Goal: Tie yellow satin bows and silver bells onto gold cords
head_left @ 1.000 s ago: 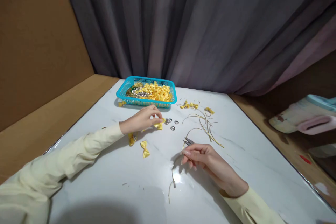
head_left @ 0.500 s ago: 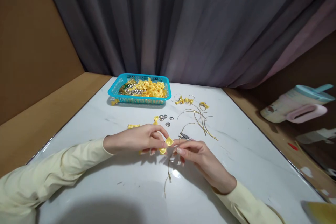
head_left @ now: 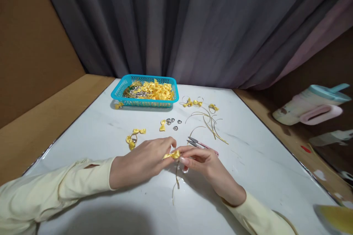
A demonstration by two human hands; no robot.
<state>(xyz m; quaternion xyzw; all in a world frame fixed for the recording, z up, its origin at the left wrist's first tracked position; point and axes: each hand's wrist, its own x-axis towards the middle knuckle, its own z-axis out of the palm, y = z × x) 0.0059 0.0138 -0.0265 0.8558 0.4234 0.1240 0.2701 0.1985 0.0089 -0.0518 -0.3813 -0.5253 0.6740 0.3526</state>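
Note:
Between my hands is a yellow satin bow (head_left: 174,154) with thin gold cord (head_left: 177,180) trailing below it. My left hand (head_left: 149,156) closes on the bow's left side, palm down. The right hand (head_left: 200,159) pinches at the bow's right end with thumb and index finger. Just beyond the right hand lie small thread snips (head_left: 196,142), partly covered by its fingers. A loose yellow bow (head_left: 162,125) rests beside several silver heart-shaped beads (head_left: 175,128). Left of these, another bow (head_left: 139,131) touches a ring of cord with yellow bows (head_left: 131,141).
A blue plastic basket (head_left: 140,103) holding yellow bows, cords and silver pieces stands at the back of the white table (head_left: 102,128). Gold cord pieces (head_left: 213,130) and finished-looking bow loops (head_left: 197,103) lie right of it. A lidded tumbler (head_left: 296,106) is at the far right.
My left hand has turned palm down and shifted slightly left and lower, uncovering bows behind it. The held bow now lies sideways between the hands. My right hand has barely moved.

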